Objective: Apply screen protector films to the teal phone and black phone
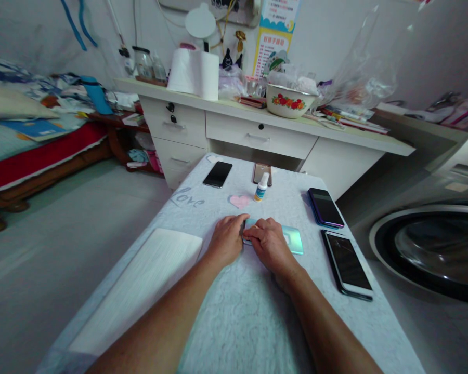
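Two bare hands meet over a shiny teal phone [295, 240] lying flat on the worktop [234, 322]. The left hand [226, 240] grips its left end, while the right hand [271, 244] bunches its fingers on the upper face near that end; whether they pinch something small cannot be told. The step in hand looks like close fingertip work, and going on with it would call for a firm left grip and light pressure. A small spray bottle [261, 187] stands beyond, with a black phone [218, 174] farther left and a white-framed phone [349, 264] to the right. Pale, patterned cloth covers the surface. Around it are a white drawer unit [234, 130], a bed [42, 153] at left and a washing machine [432, 208] at right.
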Demonstrator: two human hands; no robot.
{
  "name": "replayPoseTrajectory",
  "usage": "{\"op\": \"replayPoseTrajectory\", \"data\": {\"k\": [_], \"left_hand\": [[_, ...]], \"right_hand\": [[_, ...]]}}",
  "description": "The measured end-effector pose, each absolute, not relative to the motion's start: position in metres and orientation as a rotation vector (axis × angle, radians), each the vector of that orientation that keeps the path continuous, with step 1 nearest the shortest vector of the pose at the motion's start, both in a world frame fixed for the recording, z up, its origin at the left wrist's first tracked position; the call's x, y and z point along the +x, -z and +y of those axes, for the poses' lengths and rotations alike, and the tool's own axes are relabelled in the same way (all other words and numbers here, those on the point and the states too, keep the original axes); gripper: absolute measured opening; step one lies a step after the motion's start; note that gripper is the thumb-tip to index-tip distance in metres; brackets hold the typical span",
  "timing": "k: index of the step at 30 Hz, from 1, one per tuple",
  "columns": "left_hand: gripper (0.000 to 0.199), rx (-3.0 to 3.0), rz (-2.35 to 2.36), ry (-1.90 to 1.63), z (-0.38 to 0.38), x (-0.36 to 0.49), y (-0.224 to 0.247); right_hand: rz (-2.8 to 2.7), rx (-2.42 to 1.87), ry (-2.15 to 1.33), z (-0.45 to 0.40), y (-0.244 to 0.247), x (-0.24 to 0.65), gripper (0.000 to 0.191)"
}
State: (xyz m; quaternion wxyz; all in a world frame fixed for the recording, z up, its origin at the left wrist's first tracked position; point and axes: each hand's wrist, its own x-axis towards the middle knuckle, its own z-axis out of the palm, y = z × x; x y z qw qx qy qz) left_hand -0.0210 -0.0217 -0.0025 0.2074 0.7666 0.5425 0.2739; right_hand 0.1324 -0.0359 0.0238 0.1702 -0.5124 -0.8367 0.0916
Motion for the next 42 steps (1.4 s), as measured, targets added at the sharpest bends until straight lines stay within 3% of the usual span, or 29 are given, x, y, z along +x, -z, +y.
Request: {"op": "replayPoseTrajectory", "data": {"k": [12,42], "left_hand": [[0.061,2.153,1.506,-0.758,-0.022,-0.021,0.007],[0.056,2.153,1.51,-0.769,-0.023,-0.02,0.004]], "right_hand": [[-2.309,-1.6,-0.166,-0.034,-0.026,0.143,0.021],[-2.404,-1.391,-0.286,-0.042,-0.025,0.138,0.022]]}}
